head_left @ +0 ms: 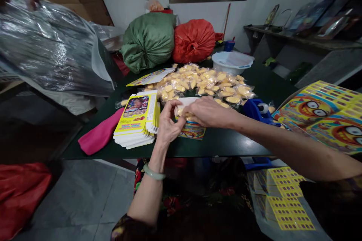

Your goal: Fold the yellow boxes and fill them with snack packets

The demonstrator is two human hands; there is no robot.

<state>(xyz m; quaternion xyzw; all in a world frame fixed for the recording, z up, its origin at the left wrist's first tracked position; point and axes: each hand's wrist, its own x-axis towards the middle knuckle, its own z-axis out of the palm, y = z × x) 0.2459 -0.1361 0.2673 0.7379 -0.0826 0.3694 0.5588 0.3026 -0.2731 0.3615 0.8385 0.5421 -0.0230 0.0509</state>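
Near the table's front edge stands a small colourful box [192, 132] with its white flap up. My left hand [169, 122] curls its fingers round the box's left side and a clear packet of yellow pieces [179, 111] at its opening. From the right, my right hand [201, 112] reaches over the box top, fingers pressed together at the packet. Just left of my left hand lies a stack of yellow flat cartons [135, 118]. Beyond both hands spreads a pile of wrapped yellow pieces [198, 79].
A pink cloth [100, 133] lies left of the cartons. A blue tape dispenser [256, 112] and printed boxes [319, 111] are at right. Behind stand a green sack [149, 39], a red sack [194, 39] and a white basin [232, 62]. A person's hand holds silvery plastic at upper left.
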